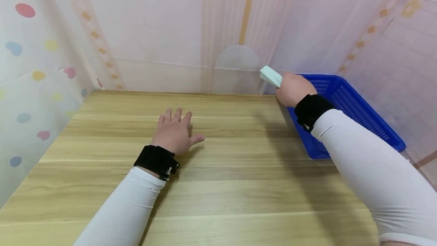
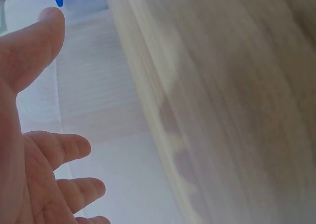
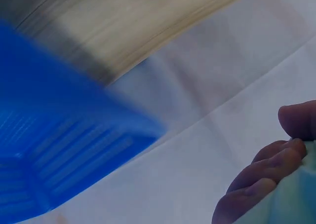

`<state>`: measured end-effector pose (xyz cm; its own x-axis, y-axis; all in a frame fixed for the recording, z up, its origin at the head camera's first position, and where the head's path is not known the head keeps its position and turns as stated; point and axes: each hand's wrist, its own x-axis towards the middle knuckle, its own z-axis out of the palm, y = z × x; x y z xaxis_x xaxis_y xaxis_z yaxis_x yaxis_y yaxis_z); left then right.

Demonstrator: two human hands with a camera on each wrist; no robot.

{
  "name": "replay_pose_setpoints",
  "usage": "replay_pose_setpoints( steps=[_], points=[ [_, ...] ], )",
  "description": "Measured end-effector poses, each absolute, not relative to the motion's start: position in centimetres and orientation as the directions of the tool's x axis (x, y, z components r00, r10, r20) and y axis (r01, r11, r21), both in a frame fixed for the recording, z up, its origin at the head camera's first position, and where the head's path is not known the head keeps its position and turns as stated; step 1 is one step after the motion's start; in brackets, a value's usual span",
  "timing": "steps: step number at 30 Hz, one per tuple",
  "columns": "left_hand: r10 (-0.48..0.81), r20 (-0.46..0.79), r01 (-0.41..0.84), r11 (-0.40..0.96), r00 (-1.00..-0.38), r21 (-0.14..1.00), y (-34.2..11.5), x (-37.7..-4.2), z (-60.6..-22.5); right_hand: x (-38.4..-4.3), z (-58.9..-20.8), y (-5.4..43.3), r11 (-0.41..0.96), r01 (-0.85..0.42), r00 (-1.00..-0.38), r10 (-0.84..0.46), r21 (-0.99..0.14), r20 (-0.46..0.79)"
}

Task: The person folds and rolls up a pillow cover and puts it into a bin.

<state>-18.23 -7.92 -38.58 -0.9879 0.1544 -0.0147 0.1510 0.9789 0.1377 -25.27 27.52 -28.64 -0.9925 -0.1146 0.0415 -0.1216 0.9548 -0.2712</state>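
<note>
My right hand (image 1: pixel 295 88) grips a pale mint-green folded cloth (image 1: pixel 271 76) above the near-left corner region of a blue plastic basket (image 1: pixel 355 103). One end of the cloth sticks out to the left of the fist. In the right wrist view, curled fingers (image 3: pixel 266 172) press against the cloth (image 3: pixel 289 199), and the basket (image 3: pixel 74 155) is blurred at the left. Over the wooden table (image 1: pixel 222 196), my left hand (image 1: pixel 173 136) is spread palm down, holding nothing. Whether its palm touches the wood cannot be told.
The slatted basket stands on the table's right side, near the back edge. A pale patterned curtain (image 1: pixel 153 48) hangs behind the table, and dotted fabric (image 1: pixel 30 98) borders the left. Black bands (image 1: pixel 157 161) and white sleeves (image 1: pixel 126 208) cover both wrists and forearms.
</note>
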Motion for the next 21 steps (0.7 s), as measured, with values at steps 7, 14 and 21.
replay_pose_setpoints(
  steps=[7, 14, 21],
  points=[
    [0.148, -0.013, 0.145, 0.980, -0.989, 0.133, -8.1, -18.1, -38.2, -26.2, -28.8, 32.4, 0.967, -0.038, -0.999, -0.043, -0.250, -0.013],
    [0.148, -0.009, 0.145, 0.981, -0.989, 0.130, -8.2, -18.2, -38.3, -26.9, -29.6, 36.3, 0.979, -0.025, -0.999, -0.033, -0.204, -0.032],
    [0.143, -0.020, 0.139, 0.982, -0.990, 0.126, -7.9, -18.2, -38.2, -27.8, -31.0, 39.7, 0.980, -0.130, -0.990, -0.136, -0.147, -0.031]
  ],
)
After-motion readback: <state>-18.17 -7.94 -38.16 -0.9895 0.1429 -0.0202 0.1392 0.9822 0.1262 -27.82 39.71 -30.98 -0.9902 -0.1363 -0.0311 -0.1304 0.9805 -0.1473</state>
